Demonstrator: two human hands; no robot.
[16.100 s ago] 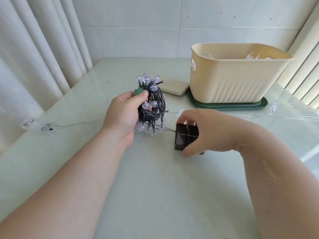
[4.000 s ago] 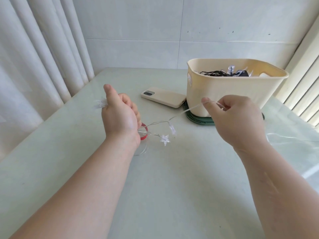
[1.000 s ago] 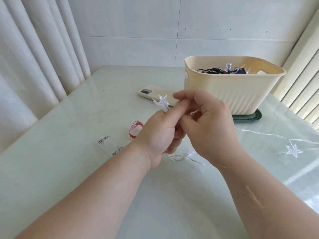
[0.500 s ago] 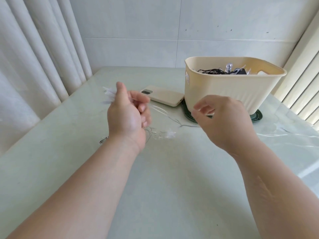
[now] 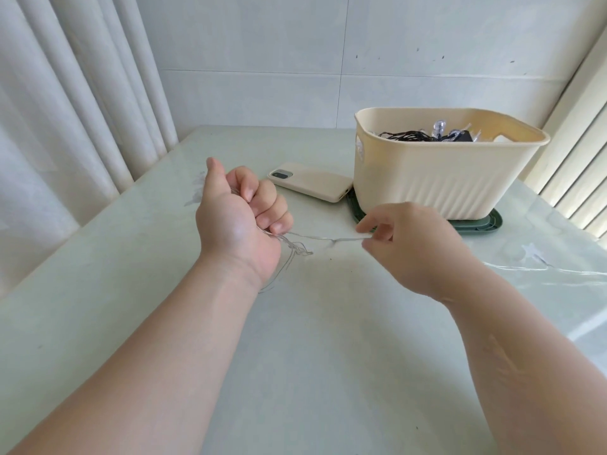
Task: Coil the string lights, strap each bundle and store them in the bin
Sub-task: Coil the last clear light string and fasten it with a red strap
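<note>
Clear wire of the string lights stretches from the left hand, clenched round its loops to keep them gathered, to the right hand, pinching it seemingly to guide a turn, near the bin.

One camera covers this, worn on the person's head. It looks forward and down over the table from the seat side, towards the tiled wall at the far end. The left hand and right hand reach in from the bottom corners and meet around the middle of the frame. They are near enough to the lens that the thin wire between them shows. Farther off, right of centre, stands the bin, with the phone just left of it. The wide lens takes in the curtain on the left and the blinds on the right, both leaning outward at the edges.
</note>
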